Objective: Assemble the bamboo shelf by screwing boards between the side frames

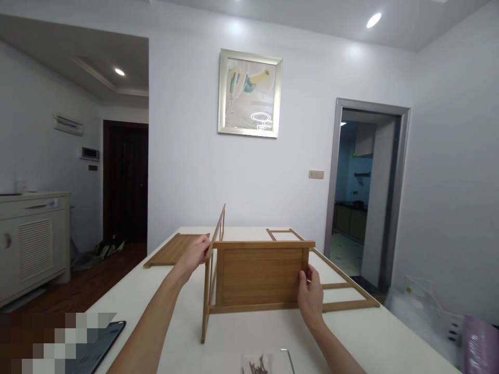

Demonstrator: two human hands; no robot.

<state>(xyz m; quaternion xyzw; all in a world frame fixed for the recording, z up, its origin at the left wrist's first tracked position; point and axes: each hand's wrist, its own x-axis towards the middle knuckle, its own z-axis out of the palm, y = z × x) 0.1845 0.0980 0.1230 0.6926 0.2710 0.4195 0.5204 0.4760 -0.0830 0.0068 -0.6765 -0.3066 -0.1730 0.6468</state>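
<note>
A brown wooden panel [261, 275] with rails along its top and bottom stands on edge on the white table. My right hand [311, 296] grips its right end, thumb on the near face and fingers behind. At the panel's left end a narrow wooden side frame [208, 291] stands upright, set crosswise against it. My left hand [197, 254] is closed on that side frame near its upper part. Whether the two parts are fastened cannot be seen. A bag of screws [257, 364] and a hex key [288, 358] lie at the near edge.
Another slatted wooden panel [175, 249] lies flat at the table's far left. On the right, a second wooden frame [351, 305] lies flat behind my right hand. A phone [105, 345] rests at the near left. Plastic-wrapped things [432, 306] stand right of the white table [179, 322].
</note>
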